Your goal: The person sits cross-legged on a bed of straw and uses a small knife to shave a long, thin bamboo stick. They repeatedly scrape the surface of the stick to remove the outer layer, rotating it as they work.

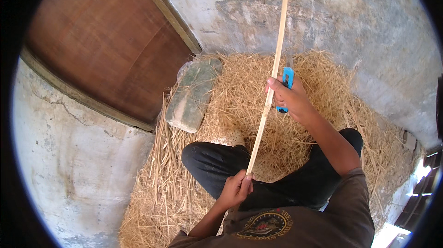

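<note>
the left hand (234, 189) clenches a pale strip (275, 70) at its near end while the right hand (294, 99) clasps it and a blue cutter (289, 73) farther along, the strip seemingly already split, its joint (267, 104) apparently untrimmed.

Passage is split by a long pale strip (280, 40), with open room on either side.
To the left of the right hand (291, 96), a way is left over the straw (240, 86), bounded farther left by a grey-green block (194, 93). Beyond that hand, reach is limited by the wall (369, 26); close against its palm side, space is taken up by a blue cutter (287, 78). Around the left hand (235, 189), low passage is hemmed in by the bent legs (207, 162).
</note>
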A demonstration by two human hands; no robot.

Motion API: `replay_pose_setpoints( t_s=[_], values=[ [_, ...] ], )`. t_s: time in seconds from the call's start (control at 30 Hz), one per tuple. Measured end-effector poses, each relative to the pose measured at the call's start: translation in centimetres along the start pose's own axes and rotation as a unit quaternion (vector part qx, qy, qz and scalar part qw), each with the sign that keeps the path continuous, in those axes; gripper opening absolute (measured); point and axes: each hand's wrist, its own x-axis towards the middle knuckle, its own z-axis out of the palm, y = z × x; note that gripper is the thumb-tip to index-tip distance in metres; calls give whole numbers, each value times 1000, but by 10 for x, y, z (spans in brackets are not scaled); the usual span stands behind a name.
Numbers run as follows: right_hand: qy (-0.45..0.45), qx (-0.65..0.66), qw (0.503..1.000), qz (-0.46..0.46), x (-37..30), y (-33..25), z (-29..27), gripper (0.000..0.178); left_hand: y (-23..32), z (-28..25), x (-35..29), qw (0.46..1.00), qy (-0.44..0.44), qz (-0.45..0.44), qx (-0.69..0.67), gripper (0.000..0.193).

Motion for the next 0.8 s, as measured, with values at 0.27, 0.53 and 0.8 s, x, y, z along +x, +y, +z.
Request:
replay_pose_setpoints(
  t_s=[0.27, 0.53, 0.8],
  values=[
    [16, -62, 997, -32, -1, -18, -3, 32, -2, 18, 25, 997, -15, 43, 64, 16],
    [62, -245, 967, -39, 27, -69, 1, 35, 112, -50, 70, 893, 300, 262, 209, 34],
    [-132, -572, 790, -180, 69, -115, 4, 29, 277, -129, 74, 546, 367, 514, 550, 43]
  ],
)
